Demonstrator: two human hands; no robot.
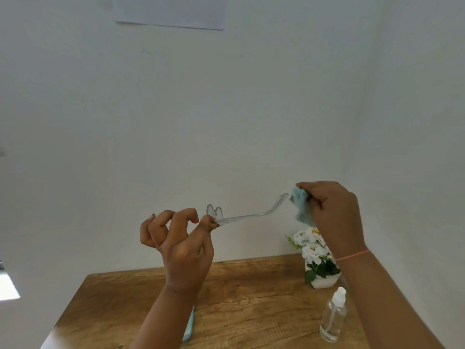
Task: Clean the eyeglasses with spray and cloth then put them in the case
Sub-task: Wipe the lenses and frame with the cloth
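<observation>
Thumb and forefinger of the left hand (185, 248) pinch one end of the clear eyeglasses (247, 216), raised above the counter (251, 298). The cloth (300, 207), bunched in the right hand (334, 215), meets the other end. They look light, brittle and probably slippery, so are better held by the frame.

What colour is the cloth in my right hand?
The cloth is light blue, head view.

White potted flowers (312, 250) stand on the wooden table (251, 293).
</observation>
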